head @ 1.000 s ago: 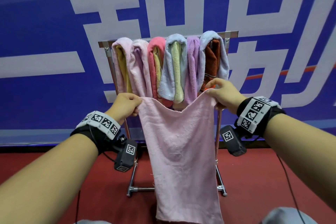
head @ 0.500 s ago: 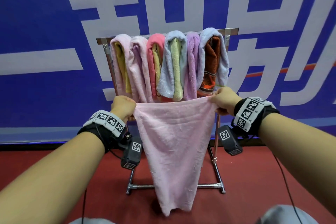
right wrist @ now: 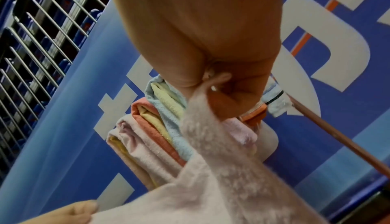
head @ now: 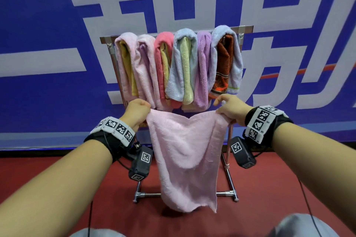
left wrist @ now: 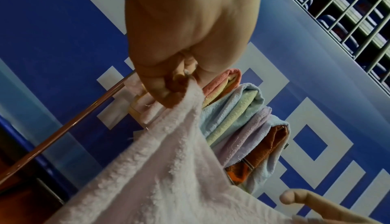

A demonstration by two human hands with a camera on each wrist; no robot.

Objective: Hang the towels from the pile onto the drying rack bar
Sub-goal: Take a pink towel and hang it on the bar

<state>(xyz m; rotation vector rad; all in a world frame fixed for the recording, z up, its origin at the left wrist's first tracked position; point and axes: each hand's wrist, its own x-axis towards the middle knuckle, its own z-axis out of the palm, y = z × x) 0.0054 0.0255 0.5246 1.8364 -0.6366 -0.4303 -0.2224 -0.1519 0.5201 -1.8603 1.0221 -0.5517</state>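
Observation:
A pale pink towel (head: 185, 152) hangs spread between my two hands, in front of the metal drying rack and below its hung towels. My left hand (head: 137, 110) grips its top left corner; the left wrist view shows the fingers of the left hand (left wrist: 168, 84) curled round the pink towel (left wrist: 168, 169). My right hand (head: 229, 110) pinches the top right corner, and the pink towel (right wrist: 211, 169) shows in the right wrist view beneath the right hand (right wrist: 213, 86). The rack bar (head: 244, 28) carries several folded towels (head: 185, 67) side by side.
The rack's foot bar (head: 148, 194) stands on a red floor (head: 269, 188), close to a blue wall banner (head: 38, 25) with big white characters. Wrist cameras hang under both forearms. A wire grille (left wrist: 348, 11) shows overhead in the wrist views.
Both hands have drawn the pink towel lower and nearer to me, and the towel's bottom edge has swung up off the lower frame. Its top edge now sags between my hands.

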